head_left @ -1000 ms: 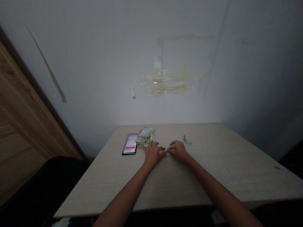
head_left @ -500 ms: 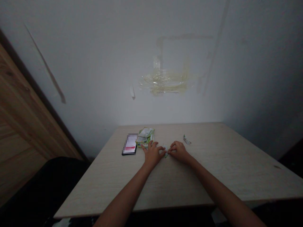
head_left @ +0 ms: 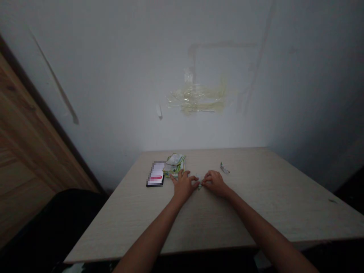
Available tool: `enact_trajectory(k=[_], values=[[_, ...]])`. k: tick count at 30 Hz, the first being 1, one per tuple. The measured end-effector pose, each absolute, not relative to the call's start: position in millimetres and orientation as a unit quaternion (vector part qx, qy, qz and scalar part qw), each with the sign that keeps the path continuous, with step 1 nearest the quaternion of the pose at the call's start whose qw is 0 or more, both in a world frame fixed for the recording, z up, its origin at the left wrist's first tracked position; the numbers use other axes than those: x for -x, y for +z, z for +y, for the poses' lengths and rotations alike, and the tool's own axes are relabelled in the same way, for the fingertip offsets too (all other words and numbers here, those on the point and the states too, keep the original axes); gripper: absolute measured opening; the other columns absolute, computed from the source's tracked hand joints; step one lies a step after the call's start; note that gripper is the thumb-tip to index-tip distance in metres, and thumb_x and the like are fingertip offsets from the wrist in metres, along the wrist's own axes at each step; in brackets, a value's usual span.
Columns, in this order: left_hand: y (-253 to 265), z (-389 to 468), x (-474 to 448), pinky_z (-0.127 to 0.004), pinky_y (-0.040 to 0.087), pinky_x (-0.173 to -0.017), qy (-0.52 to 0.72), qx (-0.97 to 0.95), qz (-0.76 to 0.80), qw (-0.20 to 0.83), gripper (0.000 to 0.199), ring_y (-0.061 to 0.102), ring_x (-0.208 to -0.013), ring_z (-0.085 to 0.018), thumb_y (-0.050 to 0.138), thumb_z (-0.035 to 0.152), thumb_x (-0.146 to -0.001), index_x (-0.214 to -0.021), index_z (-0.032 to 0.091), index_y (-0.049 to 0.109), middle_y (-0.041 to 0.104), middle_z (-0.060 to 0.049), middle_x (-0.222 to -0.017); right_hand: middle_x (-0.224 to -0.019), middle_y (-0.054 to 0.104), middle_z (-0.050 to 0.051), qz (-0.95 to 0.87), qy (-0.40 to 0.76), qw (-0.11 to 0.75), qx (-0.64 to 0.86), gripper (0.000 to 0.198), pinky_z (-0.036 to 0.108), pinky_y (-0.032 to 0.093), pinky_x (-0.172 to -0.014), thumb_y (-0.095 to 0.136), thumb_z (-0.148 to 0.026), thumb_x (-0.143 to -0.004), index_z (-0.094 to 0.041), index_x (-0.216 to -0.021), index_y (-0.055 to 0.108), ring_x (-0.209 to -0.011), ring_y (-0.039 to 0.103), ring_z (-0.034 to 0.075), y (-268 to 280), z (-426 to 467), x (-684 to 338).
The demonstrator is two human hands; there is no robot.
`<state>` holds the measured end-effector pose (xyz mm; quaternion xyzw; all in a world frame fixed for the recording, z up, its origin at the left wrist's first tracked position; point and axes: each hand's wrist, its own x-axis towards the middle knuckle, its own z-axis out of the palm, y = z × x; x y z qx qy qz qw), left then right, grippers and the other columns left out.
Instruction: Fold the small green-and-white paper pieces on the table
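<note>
Between my hands, low on the table, is a small green-and-white piece of packet or wrapper (head_left: 200,185), partly hidden by fingers. My left hand (head_left: 184,185) pinches its left side with thumb and forefinger, the other fingers spread out. From the right, my right hand (head_left: 214,182) grips the same piece with fingertips, its remaining fingers curled. Just beyond my left hand lies a pile of flat green-and-white packets (head_left: 174,163). A thin, crumpled or folded strip of similar wrapper (head_left: 224,168) rests behind my right hand, apart from it.
A phone (head_left: 156,174) with its screen lit lies left of the packets. The pale wooden table (head_left: 136,227) meets a grey wall (head_left: 113,76) carrying strips of peeling tape (head_left: 196,99). A dark chair-like shape (head_left: 57,220) stands at the left by wooden boards (head_left: 25,125).
Both hands hold nearly the same place. The small piece between them looks slightly lower or more folded down; the packets, phone and strip have stayed put.
</note>
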<state>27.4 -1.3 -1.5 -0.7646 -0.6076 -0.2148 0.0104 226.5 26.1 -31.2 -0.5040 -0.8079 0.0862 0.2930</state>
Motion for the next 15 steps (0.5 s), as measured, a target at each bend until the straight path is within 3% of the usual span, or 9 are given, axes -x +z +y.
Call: enact_trajectory(k=[15], values=[[-1.6,6.0,-31.2,-0.074,-0.002,-0.109,-0.220,0.756,-0.615,0.035,0.021,0.031,-0.138,-0.034,0.061,0.049,-0.084,-0.099,0.037,0.071,0.057,-0.002,-0.133,-0.102,0.068,0.004,-0.774,0.094,0.353,0.517,0.010,0.041,0.035,-0.100,0.068,-0.033,-0.080,-0.026,-0.082,0.076,-0.104,0.057,0.022,-26.0,19.6,-220.1]])
